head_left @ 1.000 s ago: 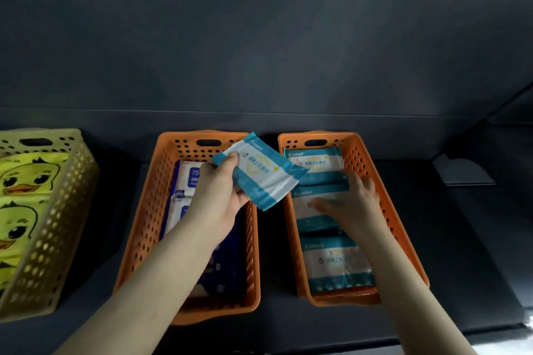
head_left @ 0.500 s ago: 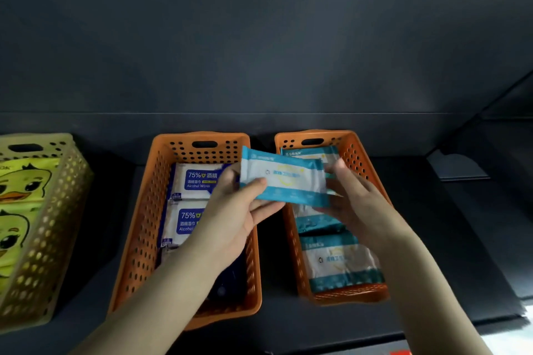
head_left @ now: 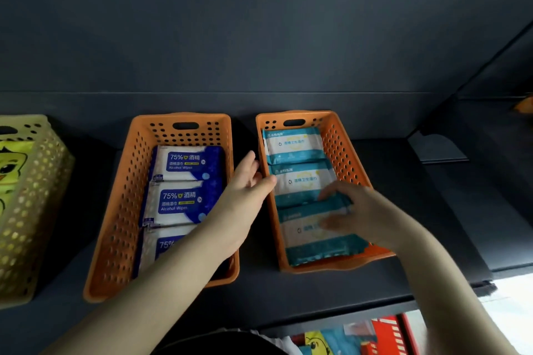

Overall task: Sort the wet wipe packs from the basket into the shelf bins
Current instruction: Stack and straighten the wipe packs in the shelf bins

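A teal pack (head_left: 314,212) is pressed down by the right hand (head_left: 354,210), fingers spread, inside the right bin (head_left: 346,147) at 3 o'clock. The left hand (head_left: 248,184) is held open and empty against that bin's 9 o'clock rim.

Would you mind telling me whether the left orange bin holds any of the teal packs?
No, the left orange bin shows only dark blue alcohol wipe packs; the teal packs all lie in the right orange bin.
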